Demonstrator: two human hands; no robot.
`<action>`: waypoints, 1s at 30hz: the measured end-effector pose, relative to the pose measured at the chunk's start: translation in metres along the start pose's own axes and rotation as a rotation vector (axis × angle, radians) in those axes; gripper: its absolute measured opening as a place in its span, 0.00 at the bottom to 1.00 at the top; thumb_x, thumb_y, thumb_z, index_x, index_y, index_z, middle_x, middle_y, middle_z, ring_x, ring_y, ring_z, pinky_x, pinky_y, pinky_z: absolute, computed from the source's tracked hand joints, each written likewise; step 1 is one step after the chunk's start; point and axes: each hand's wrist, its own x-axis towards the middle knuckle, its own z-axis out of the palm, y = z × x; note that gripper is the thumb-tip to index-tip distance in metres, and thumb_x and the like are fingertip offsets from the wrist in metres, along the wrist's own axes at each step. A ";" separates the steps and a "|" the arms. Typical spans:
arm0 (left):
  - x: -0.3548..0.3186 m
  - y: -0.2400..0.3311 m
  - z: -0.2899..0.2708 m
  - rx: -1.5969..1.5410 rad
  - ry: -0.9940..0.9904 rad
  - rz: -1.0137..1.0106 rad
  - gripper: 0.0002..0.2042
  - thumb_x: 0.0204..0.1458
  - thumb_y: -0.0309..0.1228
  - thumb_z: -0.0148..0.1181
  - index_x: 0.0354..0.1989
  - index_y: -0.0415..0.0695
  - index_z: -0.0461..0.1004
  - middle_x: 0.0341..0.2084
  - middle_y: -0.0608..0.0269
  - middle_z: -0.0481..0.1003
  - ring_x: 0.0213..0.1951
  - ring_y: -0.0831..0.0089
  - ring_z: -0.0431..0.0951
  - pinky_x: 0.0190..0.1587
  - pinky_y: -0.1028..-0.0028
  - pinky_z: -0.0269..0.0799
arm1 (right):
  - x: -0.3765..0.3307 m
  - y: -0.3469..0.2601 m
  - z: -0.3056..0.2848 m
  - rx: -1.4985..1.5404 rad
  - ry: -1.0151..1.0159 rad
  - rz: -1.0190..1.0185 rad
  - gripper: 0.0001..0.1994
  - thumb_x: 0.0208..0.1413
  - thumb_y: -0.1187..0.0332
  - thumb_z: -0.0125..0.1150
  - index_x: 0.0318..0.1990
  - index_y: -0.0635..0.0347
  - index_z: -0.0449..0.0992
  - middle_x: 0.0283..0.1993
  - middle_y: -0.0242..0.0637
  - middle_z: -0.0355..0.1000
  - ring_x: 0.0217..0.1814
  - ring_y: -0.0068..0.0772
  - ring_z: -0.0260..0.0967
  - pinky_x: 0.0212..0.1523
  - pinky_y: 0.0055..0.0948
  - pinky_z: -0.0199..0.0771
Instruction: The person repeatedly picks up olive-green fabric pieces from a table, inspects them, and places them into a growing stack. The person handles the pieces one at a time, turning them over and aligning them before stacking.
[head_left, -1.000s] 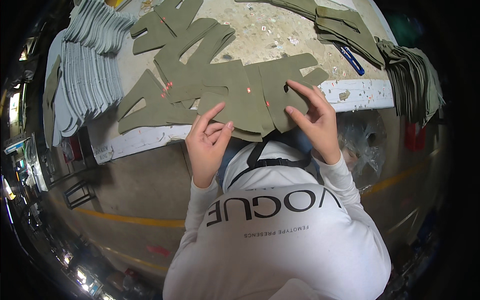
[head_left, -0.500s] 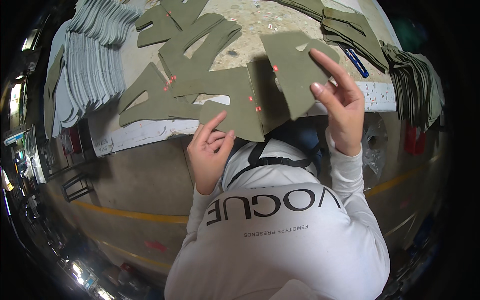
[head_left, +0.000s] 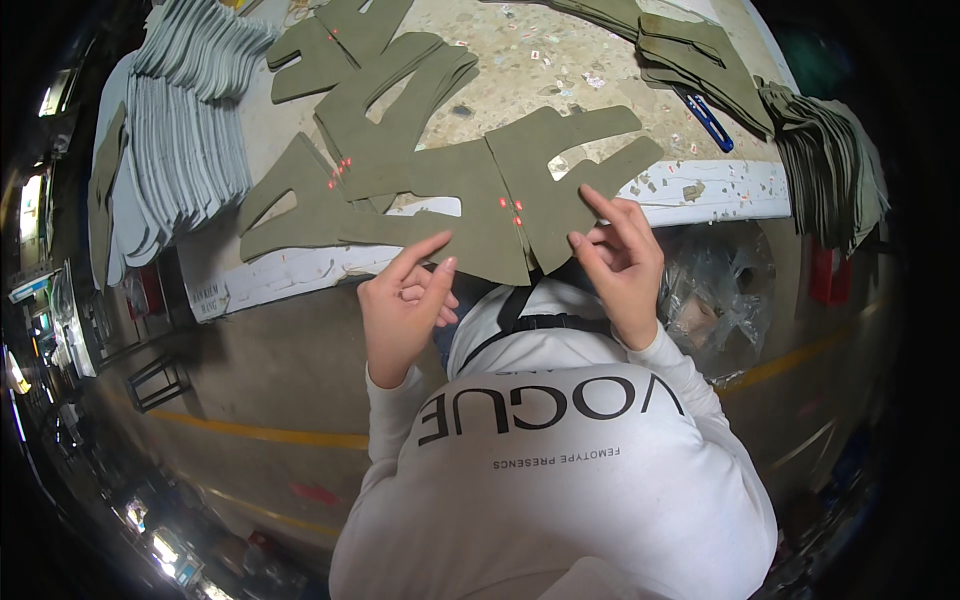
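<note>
Centrally, toward twelve o'clock: two red-stickered olive cut-out panels [head_left: 548,190], side by side, left hand [head_left: 400,305] at seven o'clock, right hand [head_left: 626,268] at four, thumbs and forefingers parted at edges.

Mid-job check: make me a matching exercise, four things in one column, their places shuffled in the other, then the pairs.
Things
1. Right hand
2. Blue tool
3. Pale grey stack
4. Clear plastic bag

Places
A. Left end of the table
B. In the picture, below the table's front edge, on the right
C. At the right-hand green piece
D. Close to the upper-right green pieces

Pairs: 1-C, 2-D, 3-A, 4-B
</note>
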 end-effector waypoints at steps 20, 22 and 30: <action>0.009 0.001 0.002 -0.043 0.041 0.143 0.11 0.60 0.25 0.56 0.49 0.36 0.77 0.19 0.64 0.76 0.20 0.83 0.75 0.23 0.84 0.70 | -0.011 0.007 -0.005 -0.326 -0.014 -0.128 0.25 0.46 0.79 0.70 0.56 0.60 0.76 0.36 0.31 0.62 0.30 0.15 0.65 0.26 0.18 0.70; 0.009 0.005 0.001 -0.025 0.037 0.127 0.11 0.61 0.26 0.55 0.48 0.35 0.77 0.20 0.62 0.77 0.20 0.83 0.76 0.23 0.83 0.70 | -0.010 0.004 -0.012 -0.519 -0.016 -0.421 0.29 0.40 0.74 0.74 0.56 0.56 0.77 0.33 0.34 0.60 0.26 0.24 0.61 0.25 0.23 0.63; 0.017 0.025 0.026 -0.026 -0.144 0.035 0.16 0.66 0.34 0.48 0.57 0.39 0.70 0.27 0.54 0.80 0.24 0.75 0.80 0.28 0.78 0.76 | -0.001 0.007 -0.009 -0.633 -0.050 -0.493 0.26 0.39 0.78 0.65 0.51 0.52 0.80 0.33 0.35 0.63 0.32 0.34 0.64 0.33 0.29 0.68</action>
